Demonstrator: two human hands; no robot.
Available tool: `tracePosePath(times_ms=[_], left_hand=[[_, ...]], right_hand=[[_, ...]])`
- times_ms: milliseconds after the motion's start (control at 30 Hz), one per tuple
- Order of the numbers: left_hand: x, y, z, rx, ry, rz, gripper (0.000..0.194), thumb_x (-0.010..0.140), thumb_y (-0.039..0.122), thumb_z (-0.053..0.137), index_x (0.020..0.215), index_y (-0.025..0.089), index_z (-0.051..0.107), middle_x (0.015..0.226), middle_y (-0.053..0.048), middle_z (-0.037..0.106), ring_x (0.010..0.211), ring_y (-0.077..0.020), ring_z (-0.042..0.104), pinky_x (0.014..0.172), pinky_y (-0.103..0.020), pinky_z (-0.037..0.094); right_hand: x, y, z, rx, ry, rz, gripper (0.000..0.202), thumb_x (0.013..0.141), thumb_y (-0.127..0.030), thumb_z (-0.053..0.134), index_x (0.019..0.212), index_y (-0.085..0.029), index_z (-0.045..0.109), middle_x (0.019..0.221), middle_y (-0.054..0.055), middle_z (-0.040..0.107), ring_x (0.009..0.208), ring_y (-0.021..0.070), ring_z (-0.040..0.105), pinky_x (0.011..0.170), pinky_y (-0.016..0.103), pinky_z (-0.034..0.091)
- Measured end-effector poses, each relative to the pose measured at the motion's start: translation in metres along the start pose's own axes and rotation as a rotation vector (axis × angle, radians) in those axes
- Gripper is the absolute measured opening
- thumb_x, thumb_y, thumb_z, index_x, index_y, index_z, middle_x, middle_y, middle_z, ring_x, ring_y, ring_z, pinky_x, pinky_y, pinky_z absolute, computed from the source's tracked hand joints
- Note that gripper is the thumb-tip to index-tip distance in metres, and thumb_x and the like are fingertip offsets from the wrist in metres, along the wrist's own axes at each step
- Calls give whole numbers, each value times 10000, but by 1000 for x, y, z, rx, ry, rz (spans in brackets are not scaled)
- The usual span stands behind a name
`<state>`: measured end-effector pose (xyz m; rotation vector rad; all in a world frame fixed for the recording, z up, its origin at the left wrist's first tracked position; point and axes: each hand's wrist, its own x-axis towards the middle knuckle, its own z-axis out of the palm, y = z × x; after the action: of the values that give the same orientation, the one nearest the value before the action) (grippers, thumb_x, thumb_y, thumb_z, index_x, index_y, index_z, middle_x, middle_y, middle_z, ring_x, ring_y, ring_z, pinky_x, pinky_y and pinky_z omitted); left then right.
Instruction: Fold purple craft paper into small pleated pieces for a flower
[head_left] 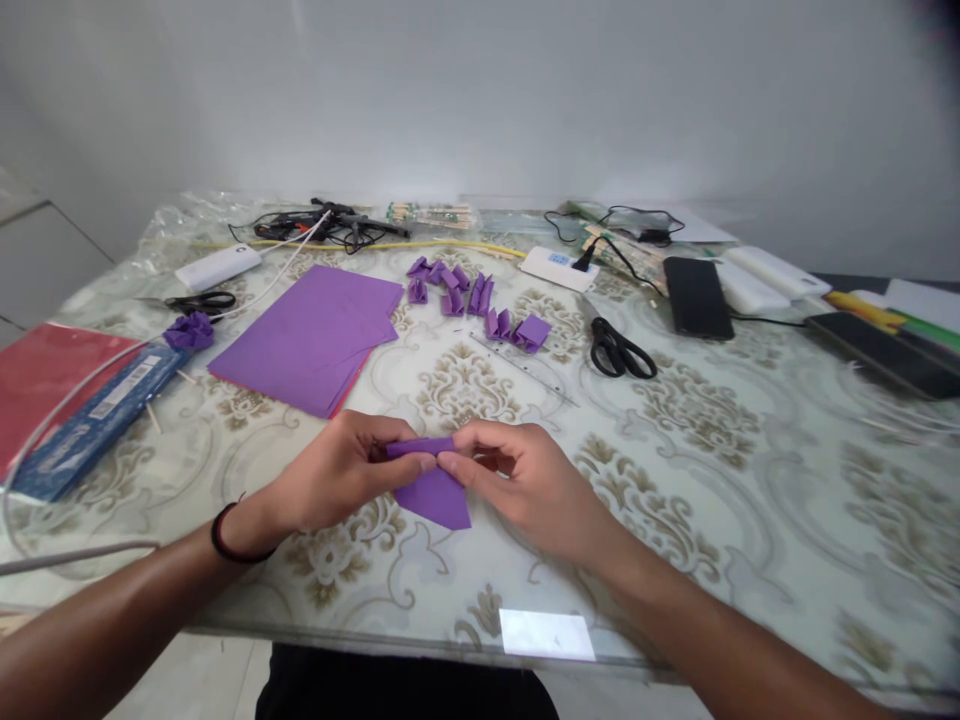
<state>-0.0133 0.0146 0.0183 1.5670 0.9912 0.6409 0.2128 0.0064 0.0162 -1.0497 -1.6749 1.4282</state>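
Note:
Between my hands, above the patterned table near its front edge, is a small purple paper [433, 497] with a folded strip along its top. My left hand [360, 465] pinches the strip's left part, thumb on top. My right hand [517, 475] grips the right part, its thumb nearly touching the left one. The fingers behind the paper are partly hidden. Beyond my left hand lies a stack of purple sheets [307, 335] with a red edge showing beneath. Several small folded purple pieces [454, 300] sit further back, beside a clear ruler [525, 370].
Black-handled scissors [619, 350] lie right of the ruler. A white power strip [559, 268] and a phone [697, 297] are behind them. At left are a red packet [56, 375], a blue package [97, 420], crumpled purple paper [190, 330], more scissors [202, 303] and a white cable.

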Motion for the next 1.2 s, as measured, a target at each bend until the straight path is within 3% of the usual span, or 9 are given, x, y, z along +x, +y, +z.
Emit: tracePosePath(times_ms=[167,267,433,533,633,767,900,1100,1200], left_hand=[[0,6,-3,39,-31,34,430,1070,380,575,711,160,664,605,20,577,539,-105,498,495,-217,385],[2,9,-4,11,23,40,398,1058,384,590,731,166,655,624,11,644,564,-124,608,539,-217,494],[6,1,-6,-122,168,5,381,993,419,688,714,163,646,592,26,643,542,-121,642,514,-205,511],[8,-6,-6,-290,142,-23,332,978,436,718,799,157,702,665,16,681,555,-129,659,540,-235,574],[8,-8,-4,-364,114,-29,320,966,437,753,826,151,721,717,5,697,593,-126,663,581,-242,596],[5,-5,-2,-366,86,9,277,952,413,790,919,150,710,717,5,710,603,-109,645,566,-200,528],[4,-4,1,-457,109,46,286,957,352,798,1097,237,576,654,64,692,536,-108,633,525,-180,498],[1,0,-3,-378,54,128,145,1008,286,720,922,169,717,766,1,721,695,-119,695,705,-230,590],[-2,4,-3,-311,24,139,56,951,212,781,968,169,750,876,-31,771,807,-151,736,751,-246,596]], right_hand=[[0,4,-2,-20,39,-8,219,991,-346,662,817,-213,645,732,-18,615,680,154,571,653,291,480],[-2,5,-2,-11,70,-56,104,1030,-325,631,1085,-239,652,842,-6,677,764,170,649,700,296,530],[-5,3,-3,-18,-16,-231,575,913,-255,837,1402,-371,559,1281,19,649,1050,193,694,921,343,600],[-5,1,-5,-185,-111,-287,597,863,-164,869,1371,-397,658,1339,34,603,1201,236,643,999,379,585],[-4,0,-6,-260,-108,-333,477,885,-106,821,1270,-379,756,1237,39,613,1159,240,647,996,400,585],[-3,3,-5,-213,-66,-390,280,915,-151,816,1113,-348,831,1138,35,644,1038,221,669,901,370,613],[-2,5,-3,-183,-63,-374,198,906,-225,862,1072,-332,849,1102,39,661,1012,223,680,898,379,616],[0,6,-3,-77,33,-350,44,944,-262,830,964,-289,860,1011,41,720,944,223,706,869,385,580],[2,6,-3,-18,111,-313,46,941,-243,824,923,-274,852,960,34,738,917,219,702,820,364,560]])
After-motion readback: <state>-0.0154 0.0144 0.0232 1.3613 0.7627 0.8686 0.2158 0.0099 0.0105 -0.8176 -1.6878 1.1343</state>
